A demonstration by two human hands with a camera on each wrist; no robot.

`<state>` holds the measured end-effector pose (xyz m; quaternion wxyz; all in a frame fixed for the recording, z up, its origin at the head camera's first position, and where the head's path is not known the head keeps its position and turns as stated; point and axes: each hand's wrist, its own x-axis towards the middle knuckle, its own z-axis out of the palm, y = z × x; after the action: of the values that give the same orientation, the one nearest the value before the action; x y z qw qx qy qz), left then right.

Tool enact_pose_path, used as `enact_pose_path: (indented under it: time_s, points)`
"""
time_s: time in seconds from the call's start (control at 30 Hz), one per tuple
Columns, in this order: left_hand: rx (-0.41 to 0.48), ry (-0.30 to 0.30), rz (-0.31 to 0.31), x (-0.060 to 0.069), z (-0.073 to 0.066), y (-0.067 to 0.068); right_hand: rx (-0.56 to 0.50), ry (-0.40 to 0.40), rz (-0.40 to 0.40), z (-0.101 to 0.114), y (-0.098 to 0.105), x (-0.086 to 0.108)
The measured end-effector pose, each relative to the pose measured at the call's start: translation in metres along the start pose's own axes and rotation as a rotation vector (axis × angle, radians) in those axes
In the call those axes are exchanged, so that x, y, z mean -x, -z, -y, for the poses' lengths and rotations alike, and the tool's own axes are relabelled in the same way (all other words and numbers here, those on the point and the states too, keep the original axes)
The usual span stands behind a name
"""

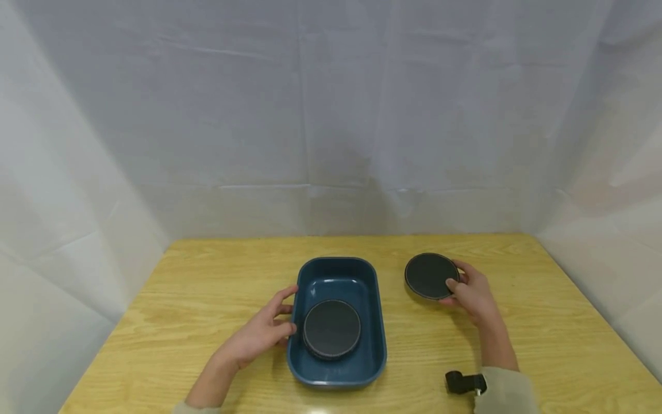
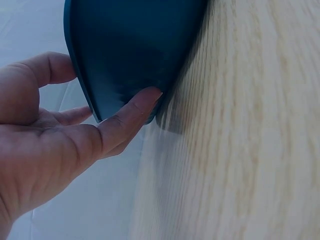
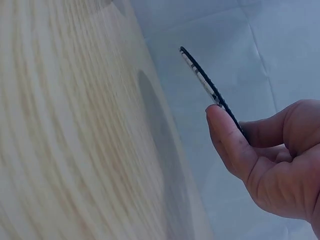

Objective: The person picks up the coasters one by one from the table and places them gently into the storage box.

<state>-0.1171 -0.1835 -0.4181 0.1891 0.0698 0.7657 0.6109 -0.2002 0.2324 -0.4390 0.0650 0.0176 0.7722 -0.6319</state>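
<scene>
A blue rectangular bin (image 1: 343, 375) stands on the table with a round black disc (image 1: 332, 329) lying inside it. My left hand (image 1: 257, 335) is at the bin's left side, fingers touching its outer wall; in the left wrist view the hand (image 2: 65, 120) has its fingers spread along the blue wall (image 2: 125, 50). To the right of the bin, my right hand (image 1: 473, 293) pinches a second black disc (image 1: 430, 276) by its right edge, thumb on top. The right wrist view shows this thin disc (image 3: 202, 75) edge-on, tilted above the table, between the thumb and fingers of the hand (image 3: 280, 165).
The light wooden table (image 1: 217, 287) has pale sheeting (image 1: 336, 115) hanging behind it and on both sides. A black device (image 1: 465, 383) sits at my right sleeve's cuff (image 1: 504, 391).
</scene>
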Motion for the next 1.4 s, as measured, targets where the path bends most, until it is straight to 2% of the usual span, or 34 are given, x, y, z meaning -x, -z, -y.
enact_pose_path:
  time_s: [0.37,0.67,1.07,1.4]
  points:
    - [-0.012,-0.01,-0.004,-0.004,-0.002,0.001,-0.075,0.064,0.017,0.017,-0.017,-0.001]
    - [-0.017,-0.001,-0.005,-0.004,0.002,0.002,-0.082,0.12,0.044,0.03,-0.036,0.005]
    - [-0.024,-0.004,-0.007,-0.006,0.0,0.002,-0.096,0.149,0.152,0.041,-0.059,0.009]
    - [-0.018,-0.004,0.0,-0.006,0.0,0.002,-0.038,0.152,0.223,0.046,-0.082,0.015]
